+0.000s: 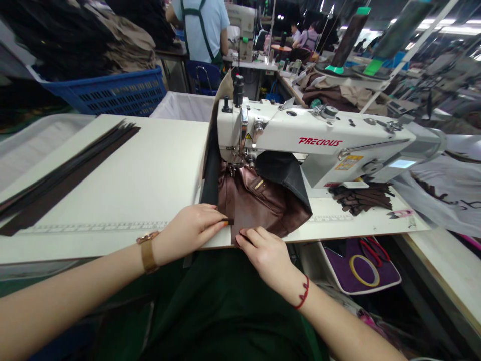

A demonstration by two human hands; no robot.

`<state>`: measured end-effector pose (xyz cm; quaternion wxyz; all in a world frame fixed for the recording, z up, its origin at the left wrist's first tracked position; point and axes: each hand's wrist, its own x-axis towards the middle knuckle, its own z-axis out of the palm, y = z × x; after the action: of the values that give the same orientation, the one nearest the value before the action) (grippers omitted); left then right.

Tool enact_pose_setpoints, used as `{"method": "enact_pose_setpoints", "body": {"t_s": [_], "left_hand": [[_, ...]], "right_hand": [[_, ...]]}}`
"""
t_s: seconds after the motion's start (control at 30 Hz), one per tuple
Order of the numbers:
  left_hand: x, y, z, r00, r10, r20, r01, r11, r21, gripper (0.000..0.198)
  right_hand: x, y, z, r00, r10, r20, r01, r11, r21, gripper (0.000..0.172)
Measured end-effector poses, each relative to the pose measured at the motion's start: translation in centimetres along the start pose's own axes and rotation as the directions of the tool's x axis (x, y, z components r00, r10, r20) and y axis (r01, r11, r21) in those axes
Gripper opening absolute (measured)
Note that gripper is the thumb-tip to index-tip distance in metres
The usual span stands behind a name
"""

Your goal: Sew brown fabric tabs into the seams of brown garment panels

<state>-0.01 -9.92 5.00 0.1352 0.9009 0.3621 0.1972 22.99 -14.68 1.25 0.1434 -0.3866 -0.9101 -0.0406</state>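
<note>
A brown leather piece (259, 203) with a dark lining lies under the needle of a white "PRECIOUS" sewing machine (319, 138). My left hand (191, 230) rests on the table's front edge, fingers pressed together and pinching the dark strip at the leather's near left edge. Just to its right, my right hand (265, 253) lies with fingers curled down on the leather's near edge. A watch with a tan strap is on my left wrist and a red cord on my right.
Long dark strips (63, 175) lie on the white table (150, 170) at the left. Small brown pieces (361, 198) are piled under the machine arm. A purple tray (361, 268) with scissors and a tape ring hangs at the right. A blue basket (108, 93) and other workers are behind.
</note>
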Motion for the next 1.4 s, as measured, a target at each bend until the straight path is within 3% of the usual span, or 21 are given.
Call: {"method": "enact_pose_setpoints", "body": {"t_s": [0.23, 0.67, 0.8, 0.93, 1.13, 1.4], "left_hand": [[0.5, -0.2, -0.1, 0.978, -0.169, 0.12, 0.179, 0.981, -0.08, 0.033], [1.0, 0.2, -0.1, 0.967, -0.195, 0.163, 0.204, 0.978, -0.043, 0.035], [0.8, 0.4, 0.0, 0.98, -0.128, 0.152, 0.127, 0.992, 0.014, 0.033], [0.7, 1.5, 0.0, 0.984, 0.021, 0.176, -0.04, 0.994, 0.105, 0.027], [0.5, 2.8, 0.6, 0.953, 0.208, 0.222, -0.273, 0.906, 0.322, 0.019], [-0.3, 2.6, 1.5, 0.949, 0.235, 0.211, -0.307, 0.847, 0.434, 0.028]], "right_hand": [[-0.3, 0.3, -0.1, 0.999, -0.007, -0.039, 0.008, 1.0, 0.021, 0.019], [0.1, 0.2, -0.9, 0.999, -0.043, 0.025, 0.042, 0.999, 0.03, 0.02], [0.2, 0.1, -1.1, 0.998, -0.046, 0.04, 0.045, 0.998, 0.041, 0.021], [0.1, 0.1, -1.1, 0.998, -0.051, 0.021, 0.049, 0.997, 0.057, 0.021], [0.0, 0.2, -0.8, 0.998, -0.055, -0.01, 0.055, 0.994, 0.098, 0.02], [-0.1, 0.3, -0.8, 0.995, -0.083, -0.062, 0.089, 0.99, 0.111, 0.022]]}}
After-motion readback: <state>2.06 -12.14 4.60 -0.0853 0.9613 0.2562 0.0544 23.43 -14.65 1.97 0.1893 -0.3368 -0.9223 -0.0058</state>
